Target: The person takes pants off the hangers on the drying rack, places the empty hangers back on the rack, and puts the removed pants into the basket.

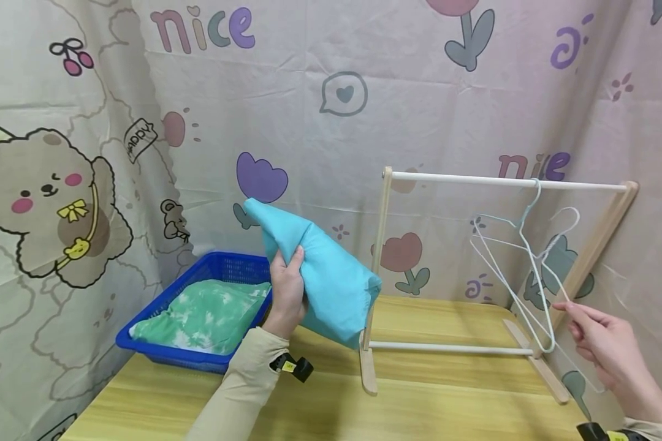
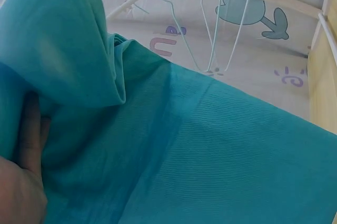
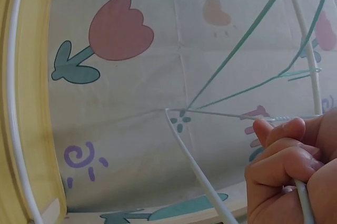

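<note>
My left hand (image 1: 288,286) grips a folded light-blue cloth (image 1: 336,275), held up in front of the rack's left post. In the left wrist view the cloth (image 2: 210,150) fills most of the picture, and part of the left hand (image 2: 23,182) is behind its folds. At the far right, my right hand (image 1: 607,343) pinches a thin white clothes hanger (image 1: 553,275) by its wire. This hanger's hook stands free below the rail. Beside it, a pale teal hanger (image 1: 523,220) hangs from the rail. The right wrist view shows the right hand's (image 3: 287,171) fingers curled round the white wire.
A wooden rack with a white top rail (image 1: 474,179) stands on the yellow wood-grain table (image 1: 419,410). To the left is a blue plastic basket (image 1: 143,334) holding a green-and-white tie-dye cloth (image 1: 204,315). A printed curtain (image 1: 309,122) encloses the back and sides.
</note>
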